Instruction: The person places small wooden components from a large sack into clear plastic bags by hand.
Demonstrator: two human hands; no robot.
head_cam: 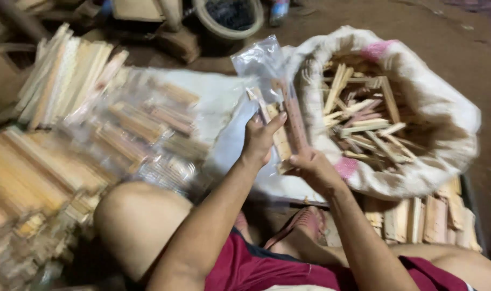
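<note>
Above the person's bare knees, both hands hold a clear thin plastic bag (262, 70) with flat pale wooden sticks (288, 126) slid partway into it. The left hand (259, 140) grips the bag's left side, fingers clenched around film and stick ends; the right hand (313, 170) pinches the lower ends of the sticks from beneath, fingers closed on them. The bag's upper part stands free and crumpled above the sticks.

The sticks look light and stiff, likely to splinter at the ends; the film is soft and slippery, so the firm hold is on the wood through the plastic, low down, where both hands already are.

To the right, touching the right wrist, a white woven sack (444, 108) gapes open, full of loose wooden sticks. Far left lie bundles of longer pale wooden slats (68, 75), and between them and the hands a heap of filled clear packets (143, 129), blurred, perhaps the same kind. Open room is scarce: only the narrow space over the lap, hemmed by sack rim and packet heap.
</note>
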